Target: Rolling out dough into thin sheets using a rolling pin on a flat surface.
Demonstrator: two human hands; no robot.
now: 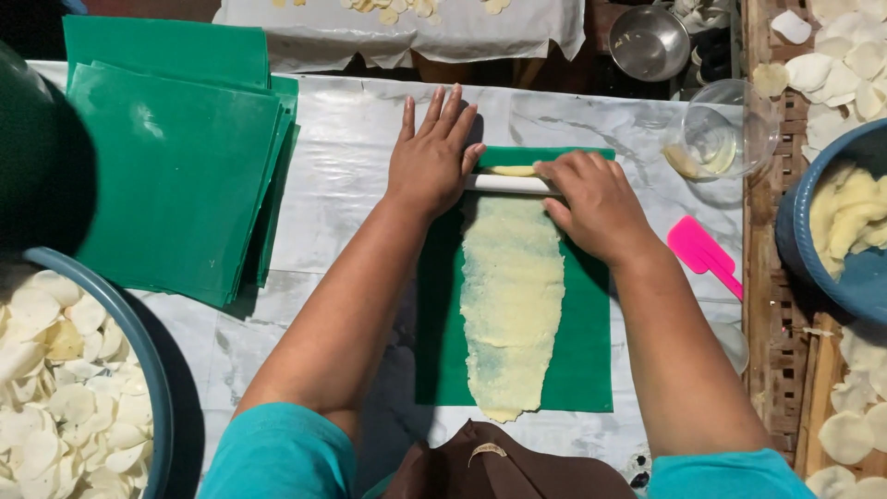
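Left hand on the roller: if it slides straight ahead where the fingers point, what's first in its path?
Bare plastic-covered table beyond the left hand, then probably the table's far edge; nothing else shows in that line.

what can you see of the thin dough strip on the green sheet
The dough strip is pale yellow, rolled very thin, with ragged edges and green showing through in patches. It lies flat and lengthwise down the middle of the green sheet, from near the sheet's close edge up to the white roller. The roller crosses its far end, pressed by the left hand and right hand. A small bit of dough shows beyond the roller.
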